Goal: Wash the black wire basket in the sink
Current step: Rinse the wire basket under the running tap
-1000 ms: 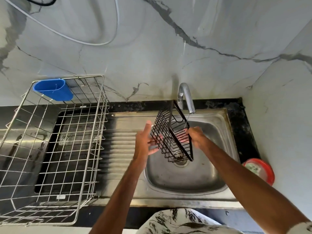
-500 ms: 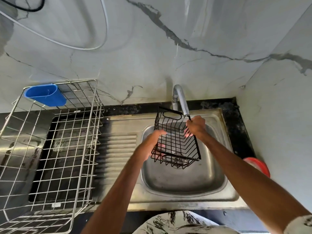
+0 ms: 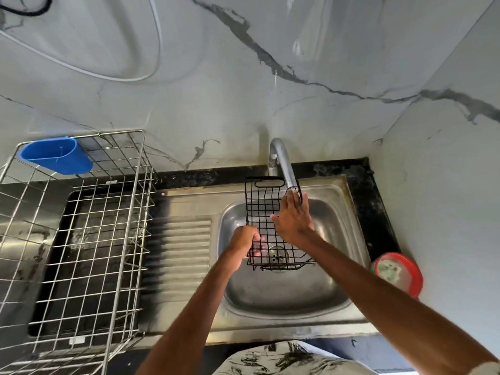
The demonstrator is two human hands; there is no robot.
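Note:
The black wire basket (image 3: 261, 212) hangs over the steel sink bowl (image 3: 292, 290), its open side up and its far end just under the spout of the chrome tap (image 3: 282, 163). My left hand (image 3: 243, 240) grips the basket's near left rim, fingers curled round the wire. My right hand (image 3: 293, 219) lies inside the basket with fingers straight, reaching toward the far right corner by the spout. Through the wire bottom I see the drain strainer (image 3: 277, 254).
A large silver wire dish rack (image 3: 81, 239) with a blue plastic cup (image 3: 55, 155) hooked on its back stands on the left, beside the ribbed drainboard (image 3: 181, 255). A red round dish (image 3: 396, 273) sits on the black counter at the right, against the marble wall.
The basket has turned from standing on edge to lying flat with its opening up. My left hand has taken hold of its near rim. My right hand has gone from the rim to inside it.

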